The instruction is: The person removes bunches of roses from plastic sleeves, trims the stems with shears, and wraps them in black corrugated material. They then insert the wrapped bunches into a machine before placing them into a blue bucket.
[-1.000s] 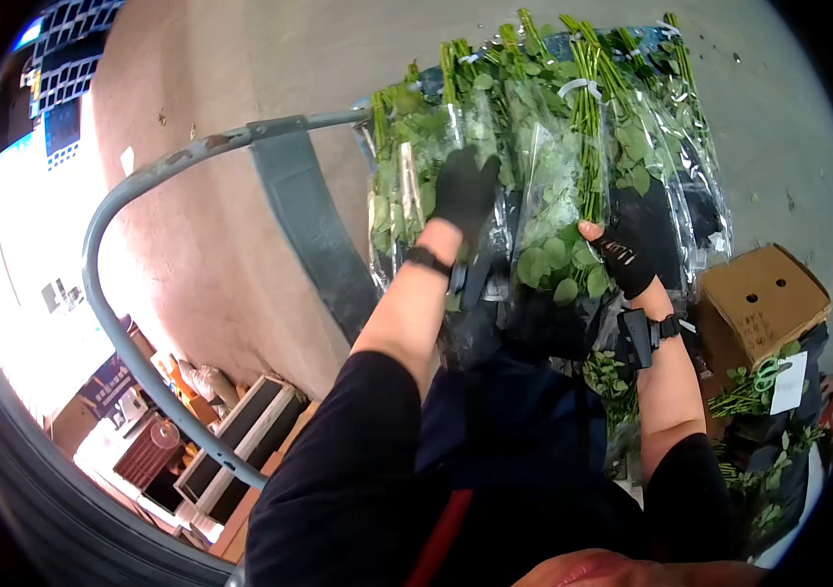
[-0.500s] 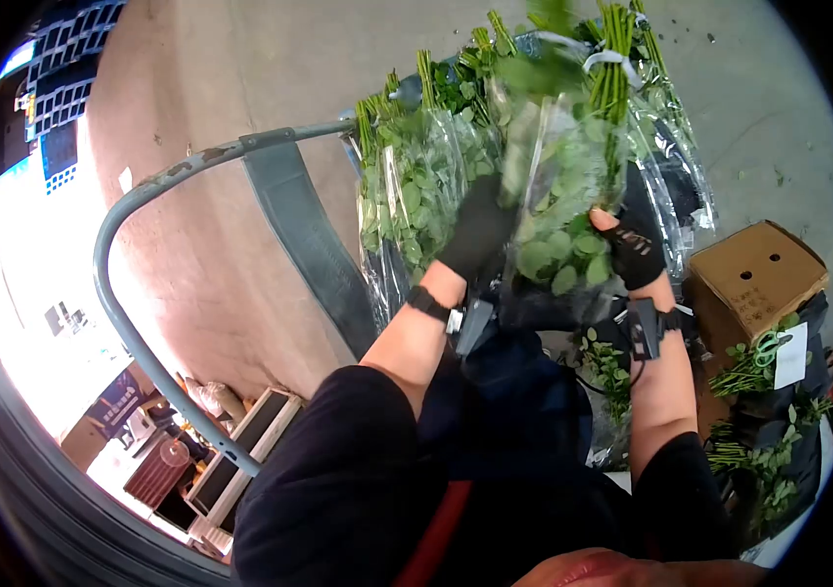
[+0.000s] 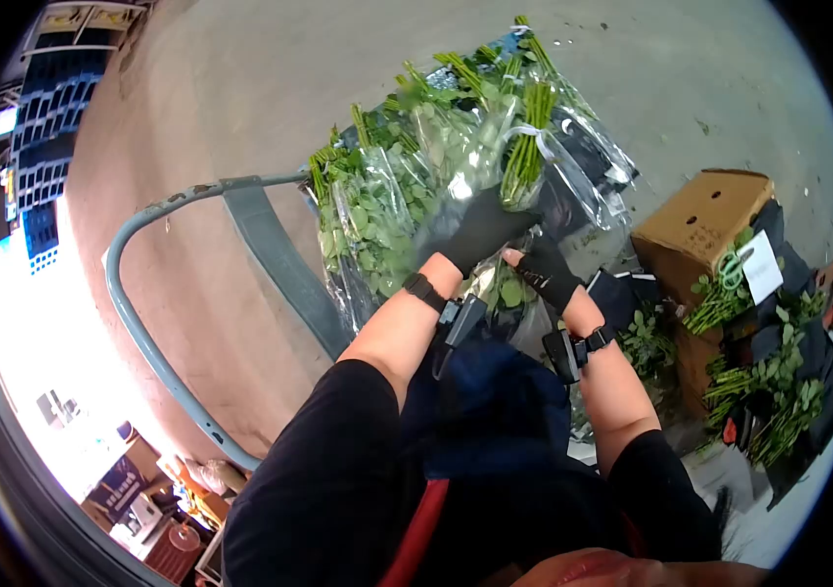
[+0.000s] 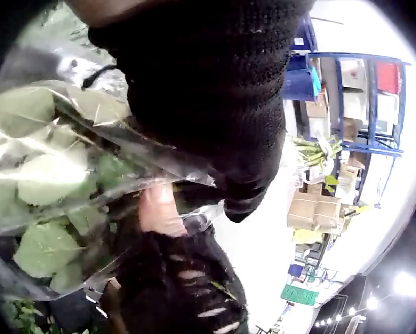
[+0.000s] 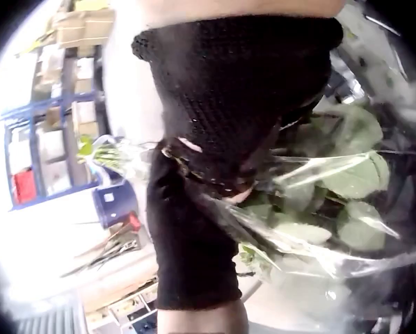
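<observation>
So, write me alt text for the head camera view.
A person's black-gloved left hand and right hand hold a plastic-wrapped bunch of green stems beside more wrapped bunches. To the right are a cardboard box and green-handled scissors.

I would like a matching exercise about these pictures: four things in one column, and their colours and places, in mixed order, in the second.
Things:
1. cardboard box
2. scissors handles
3. curved metal rail
4. tie

Colours and places:
A. white, round a bunch of green stems
B. grey-blue, to the left of the wrapped bunches
C. brown, with two small holes in its top
D. green, next to a white card

Right pairs: 1-C, 2-D, 3-B, 4-A
</observation>
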Demonstrator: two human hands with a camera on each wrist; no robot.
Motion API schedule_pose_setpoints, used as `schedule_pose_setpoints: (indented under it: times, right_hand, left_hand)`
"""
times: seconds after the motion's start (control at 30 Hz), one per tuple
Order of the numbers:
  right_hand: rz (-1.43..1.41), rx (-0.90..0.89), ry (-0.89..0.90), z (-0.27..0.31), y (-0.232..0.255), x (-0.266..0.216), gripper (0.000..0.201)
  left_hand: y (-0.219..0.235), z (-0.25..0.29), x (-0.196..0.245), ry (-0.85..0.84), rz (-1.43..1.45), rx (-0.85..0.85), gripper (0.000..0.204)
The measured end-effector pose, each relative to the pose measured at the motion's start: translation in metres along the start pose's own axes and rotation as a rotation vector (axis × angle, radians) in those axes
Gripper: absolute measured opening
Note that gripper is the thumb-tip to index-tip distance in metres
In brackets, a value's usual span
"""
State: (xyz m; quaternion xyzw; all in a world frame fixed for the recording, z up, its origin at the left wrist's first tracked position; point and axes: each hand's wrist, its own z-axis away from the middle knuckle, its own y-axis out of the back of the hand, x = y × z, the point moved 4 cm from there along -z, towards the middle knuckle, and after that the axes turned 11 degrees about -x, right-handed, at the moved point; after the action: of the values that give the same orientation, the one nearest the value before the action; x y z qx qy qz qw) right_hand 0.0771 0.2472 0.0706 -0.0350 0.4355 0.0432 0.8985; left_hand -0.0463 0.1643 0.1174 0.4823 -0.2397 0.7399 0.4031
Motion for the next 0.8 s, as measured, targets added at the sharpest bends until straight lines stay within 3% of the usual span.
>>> schedule_pose_setpoints:
  times: [0.03, 0.07, 0.1, 0.13, 0.17, 0.23, 0.3, 0.33, 0.37, 0.43, 0.5, 0.53, 0.63, 0.7, 0.73, 0.77, 0.8]
  right_hand:
    - [0.086, 0.071, 0.040, 0.014, 0.008, 0.003, 0.041]
    - [0.175, 0.146, 0.085, 0.028, 0.018, 0.004, 0.042]
    - [0.265, 0.221, 0.131, 0.041, 0.028, -0.005, 0.043]
    - [0.139, 0.199, -0.011, 0.048, 0.041, 0.004, 0.046]
    - [0.020, 0.252, 0.056, 0.055, 0.050, 0.023, 0.041]
    - [-0.001, 0.292, -0.083, 0.071, 0.063, 0.046, 0.035]
    - [-0.016, 0.313, -0.100, 0.075, 0.061, 0.093, 0.029]
    - [-0.010, 0.307, -0.128, 0.076, 0.055, 0.121, 0.026]
    - [0.086, 0.282, -0.234, 0.077, 0.046, 0.137, 0.024]
    - [-0.070, 0.272, -0.177, 0.079, 0.023, 0.168, 0.027]
    - [0.057, 0.212, -0.221, 0.084, 0.008, 0.164, 0.028]
    - [0.122, 0.180, -0.239, 0.082, 0.005, 0.155, 0.029]
    - [0.044, 0.128, -0.312, 0.073, 0.000, 0.150, 0.029]
    - [0.095, 0.141, -0.200, 0.057, 0.014, 0.140, 0.027]
    - [0.069, 0.171, -0.174, 0.045, 0.028, 0.130, 0.026]
    - [0.045, 0.201, -0.150, 0.035, 0.044, 0.120, 0.026]
    - [-0.159, 0.179, -0.011, 0.019, 0.062, 0.109, 0.025]
  left_hand:
    - [-0.004, 0.005, 0.003, 0.047, -0.068, 0.015, 0.035]
    - [-0.006, -0.005, -0.025, -0.007, 0.031, -0.018, 0.031]
    - [0.001, -0.002, -0.007, 0.074, 0.028, 0.057, 0.029]
    - [0.014, -0.014, -0.017, 0.079, -0.084, 0.063, 0.028]
    - [0.028, -0.036, -0.032, 0.090, -0.192, 0.066, 0.028]
    - [0.047, -0.086, -0.037, -0.202, -0.578, 0.110, 0.028]
    - [0.060, -0.140, -0.031, 0.042, -0.596, 0.201, 0.045]
    - [0.062, -0.168, -0.043, 0.038, -0.748, 0.301, 0.057]
    - [0.068, -0.194, -0.061, 0.105, -0.818, 0.294, 0.068]
    - [0.083, -0.228, -0.105, 0.315, -0.904, 0.206, 0.092]
    - [0.100, -0.245, -0.149, 0.422, -0.793, 0.113, 0.108]
    - [0.104, -0.252, -0.174, 0.562, -0.657, -0.017, 0.111]
    - [0.105, -0.249, -0.184, 0.569, -0.692, -0.049, 0.098]
    - [0.101, -0.240, -0.160, 0.513, -0.670, -0.207, 0.085]
    - [0.098, -0.239, -0.146, 0.476, -0.658, -0.284, 0.079]
    - [0.097, -0.248, -0.174, 0.341, -0.731, -0.210, 0.065]
    - [0.086, -0.228, -0.126, 0.340, -0.658, -0.241, 0.064]
